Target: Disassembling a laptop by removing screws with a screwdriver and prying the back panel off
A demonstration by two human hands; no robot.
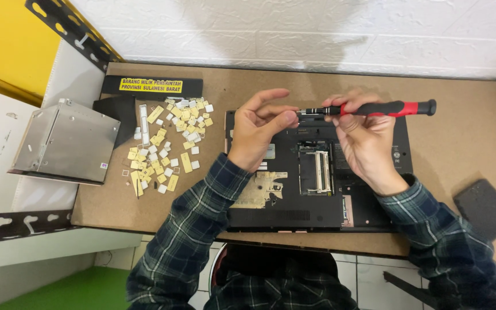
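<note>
While both hands hover over the upturned laptop (317, 178), the screwdriver (374, 108) lies horizontal above its far edge, long axis running left–right, tip toward the left hand, red-and-black handle out past the laptop's right side. Right hand (365, 140) grips the shaft end near the bit, fingers curled over it, palm down, wrist angled in from the lower right. Left hand (262, 129) sits just left of the tip, thumb and forefinger pinched narrow right at the bit; cannot tell if a screw or loose bit is between them, too small. Other left fingers are splayed up and open. The left hand is the one nearer the tip; the right carries the tool's weight.

Laptop rests bottom-up on the brown worktop (466, 138), cover off the middle bay, memory slot (316, 171) exposed, a torn tan sticker patch (259, 192) at its left. Left of the laptop: a scatter of loose keycaps (167, 149), yellowish and white. Further left, a metal drive box (67, 143) overhangs the worktop's edge. Behind the keycaps, a black strip with a yellow label (150, 86). Right of the laptop, a dark grey pad (485, 208) near the worktop's front edge. Plaid sleeves on both arms.
</note>
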